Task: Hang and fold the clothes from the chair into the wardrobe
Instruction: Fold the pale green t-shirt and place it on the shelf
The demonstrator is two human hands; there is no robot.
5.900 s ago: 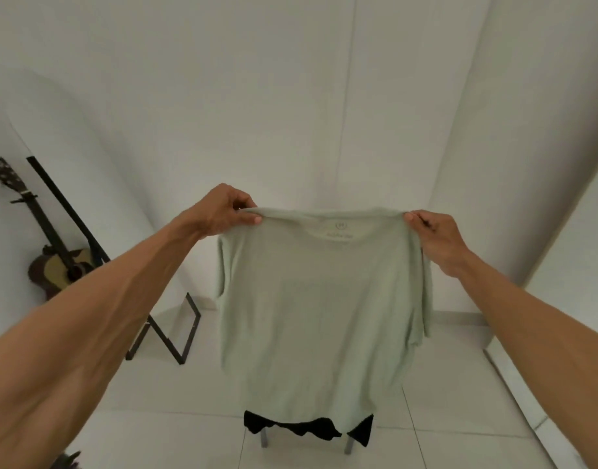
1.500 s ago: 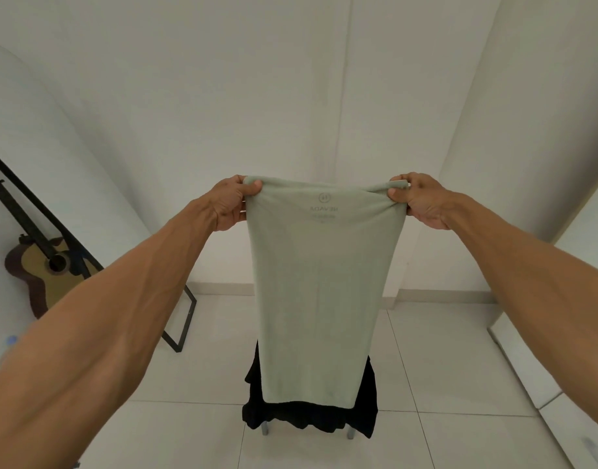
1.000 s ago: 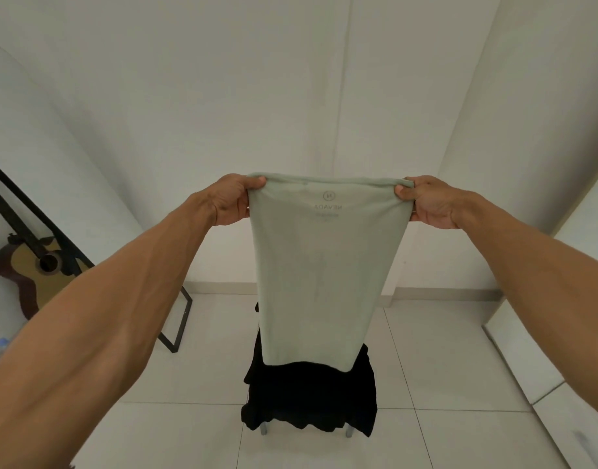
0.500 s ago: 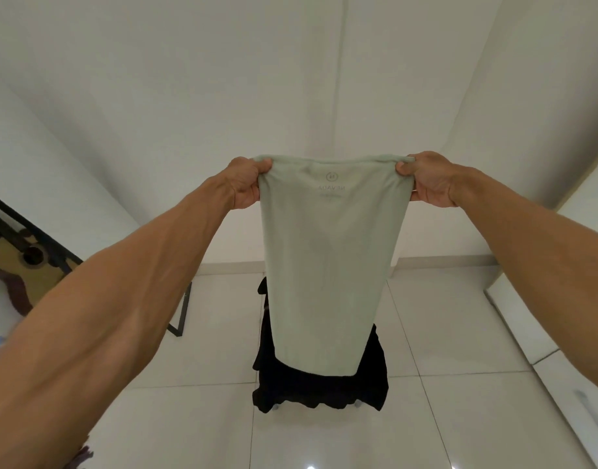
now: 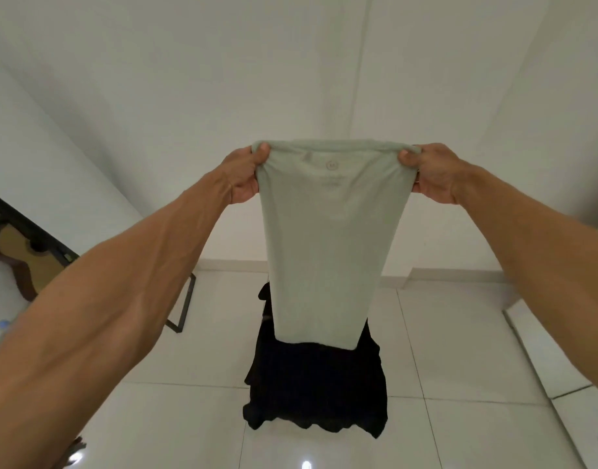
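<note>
The left grip and right grip are pinching the shirt; levelling them is likely squaring the cloth below.

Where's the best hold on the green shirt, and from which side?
Grip the shirt at its top corners, from either side, as the left hand and right hand pinch it: it hangs as a narrow flat panel, so corner grips should keep it spread.

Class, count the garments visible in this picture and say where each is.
2. A green shirt hangs in the air, held by the left hand and right hand. A black garment lies draped below, behind it; others may be hidden under it.
</note>
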